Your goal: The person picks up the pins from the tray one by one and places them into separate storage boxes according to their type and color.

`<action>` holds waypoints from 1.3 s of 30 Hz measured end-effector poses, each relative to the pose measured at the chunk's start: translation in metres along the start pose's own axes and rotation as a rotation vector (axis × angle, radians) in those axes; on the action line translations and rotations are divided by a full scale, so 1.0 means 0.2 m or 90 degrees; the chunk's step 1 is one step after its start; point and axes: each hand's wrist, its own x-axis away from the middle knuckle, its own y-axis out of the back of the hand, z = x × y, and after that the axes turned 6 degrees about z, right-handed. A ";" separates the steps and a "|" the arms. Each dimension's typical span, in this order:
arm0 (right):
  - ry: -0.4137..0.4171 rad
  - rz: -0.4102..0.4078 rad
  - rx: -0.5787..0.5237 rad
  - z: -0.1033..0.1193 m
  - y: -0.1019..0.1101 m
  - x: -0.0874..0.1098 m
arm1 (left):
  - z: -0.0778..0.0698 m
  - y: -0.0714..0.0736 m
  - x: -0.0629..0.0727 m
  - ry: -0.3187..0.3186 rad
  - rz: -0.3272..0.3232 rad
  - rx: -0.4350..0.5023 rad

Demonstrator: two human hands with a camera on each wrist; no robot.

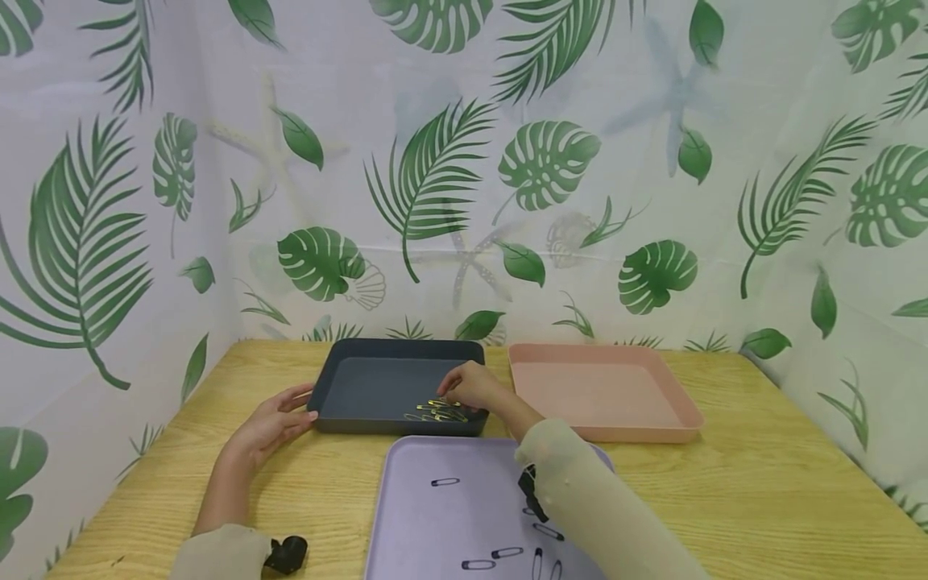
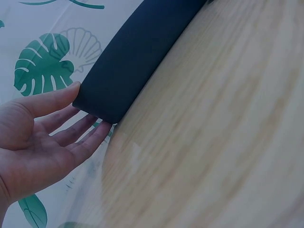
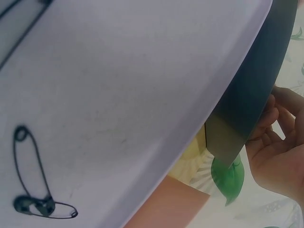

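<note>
Gold safety pins (image 1: 441,412) lie in a loose cluster at the front right of the dark blue-grey tray (image 1: 370,387). My right hand (image 1: 474,387) is bent down over them, fingertips low at the pins; whether it pinches one is hidden, and the tray wall covers the fingertips in the right wrist view. My left hand (image 1: 271,423) touches the same tray's left end, its thumb and nearly straight fingers at the front corner (image 2: 102,107). Nearer me, a lavender tray (image 1: 413,459) holds several black safety pins (image 1: 478,565), one (image 3: 31,164) close up in the right wrist view.
To the right of the dark tray stands a pink tray (image 1: 594,395). All the trays are on a wood-grain table (image 1: 761,483). A leaf-patterned white sheet (image 1: 449,201) hangs behind and at both sides. My right forearm crosses the lavender tray.
</note>
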 end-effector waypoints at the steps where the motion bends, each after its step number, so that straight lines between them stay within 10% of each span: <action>1: 0.002 0.000 0.001 0.00 0.00 0.00 | 0.00 0.00 0.00 0.000 0.000 -0.001; 25: 0.074 0.006 -0.032 -0.03 0.13 0.21 | 0.00 -0.01 0.00 -0.003 0.005 -0.012; 39: 0.162 -0.079 -0.013 -0.19 0.34 0.52 | -0.21 -0.10 0.05 -0.119 -0.086 -0.206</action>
